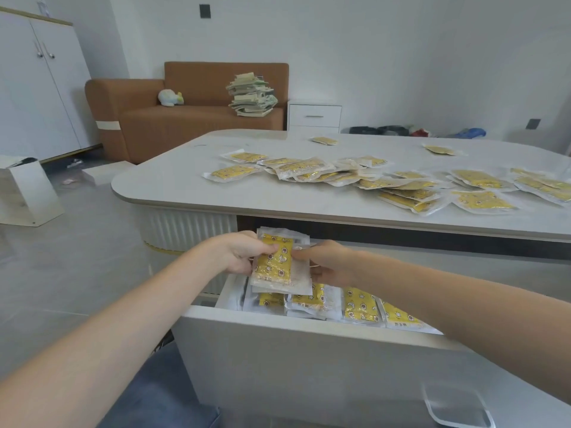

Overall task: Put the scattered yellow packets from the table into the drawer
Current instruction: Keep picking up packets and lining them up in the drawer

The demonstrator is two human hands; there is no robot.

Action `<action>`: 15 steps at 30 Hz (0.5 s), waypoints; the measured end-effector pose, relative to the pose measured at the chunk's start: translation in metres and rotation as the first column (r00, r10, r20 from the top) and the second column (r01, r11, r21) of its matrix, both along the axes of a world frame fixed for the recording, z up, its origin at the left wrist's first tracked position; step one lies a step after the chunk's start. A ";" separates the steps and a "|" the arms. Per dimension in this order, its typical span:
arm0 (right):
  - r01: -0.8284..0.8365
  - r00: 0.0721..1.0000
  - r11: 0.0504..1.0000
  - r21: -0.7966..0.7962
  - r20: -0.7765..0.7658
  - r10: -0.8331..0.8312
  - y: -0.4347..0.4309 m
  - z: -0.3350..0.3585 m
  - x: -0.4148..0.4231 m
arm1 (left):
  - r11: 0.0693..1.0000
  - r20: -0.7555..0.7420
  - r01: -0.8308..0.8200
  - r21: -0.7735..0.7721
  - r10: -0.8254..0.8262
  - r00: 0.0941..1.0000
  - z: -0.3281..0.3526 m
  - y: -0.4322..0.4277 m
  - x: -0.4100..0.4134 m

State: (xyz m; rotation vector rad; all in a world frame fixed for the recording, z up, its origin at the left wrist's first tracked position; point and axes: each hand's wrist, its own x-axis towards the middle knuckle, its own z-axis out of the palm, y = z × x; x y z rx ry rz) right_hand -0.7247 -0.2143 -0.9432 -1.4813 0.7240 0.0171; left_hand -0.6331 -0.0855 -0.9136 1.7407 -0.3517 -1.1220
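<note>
Head view: the left hand [244, 254] pinches one edge and the right hand [327, 264] grips the other of a small stack of yellow packets [276, 264], at least two, held upright just above the open drawer [278, 335]. This looks like the mid-task filing step: next, the stack needs lowering in beside the four or more filed packets [361, 307]. On the table [185, 186], twenty-odd loose packets [401, 186] overlap too much to count exactly, and two strays [323, 140] lie well apart.
</note>
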 end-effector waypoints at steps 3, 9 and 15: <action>0.012 0.999 1.000 -0.008 -0.033 -0.012 -0.004 0.002 0.002 | 0.990 0.408 0.012 0.143 -0.070 0.911 -0.002 0.002 -0.001; 0.033 0.993 0.989 -0.147 -0.107 -0.049 0.002 -0.007 0.016 | 0.953 0.850 0.028 0.302 -0.282 0.444 -0.012 0.017 0.012; -0.036 0.989 0.971 -0.237 -0.146 0.001 0.020 -0.019 0.027 | 0.620 0.602 0.081 0.780 -0.780 0.171 -0.018 0.015 0.012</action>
